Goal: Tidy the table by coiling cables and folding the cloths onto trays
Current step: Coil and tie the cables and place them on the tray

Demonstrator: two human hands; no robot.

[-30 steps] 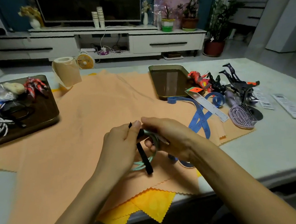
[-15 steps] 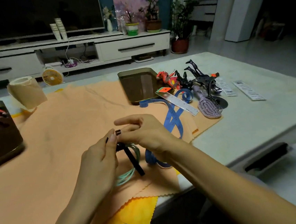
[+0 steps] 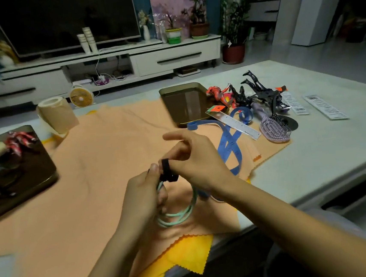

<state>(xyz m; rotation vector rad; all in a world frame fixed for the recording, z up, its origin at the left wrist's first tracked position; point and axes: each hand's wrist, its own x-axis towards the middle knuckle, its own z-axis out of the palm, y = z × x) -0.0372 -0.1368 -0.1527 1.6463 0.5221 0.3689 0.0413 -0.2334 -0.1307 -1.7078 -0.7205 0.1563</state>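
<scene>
Covering much of the table (image 3: 313, 152), an orange cloth (image 3: 80, 170) lies under both hands.
Left hand (image 3: 141, 194) grips the mint-green cable coil (image 3: 181, 215) just above it; right hand (image 3: 198, 160) pinches the black strap (image 3: 166, 170) round the coil's top, forefinger extended.

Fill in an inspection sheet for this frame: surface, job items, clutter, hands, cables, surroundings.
Surface: pale table, under an orange cloth; yellow cloth overhangs the near edge.
Job's things: both cloths unfolded; right tray, nothing seen inside; left tray holds a red toy.
Clutter: blue tape measure, ruler, hairbrush, toy figures, paper roll.
Hands: left hand grips the green cable coil; right hand pinches the black strap at its top.
Cables: only that coil clearly seen.
Surroundings: TV, potted plants, small fan.
</scene>
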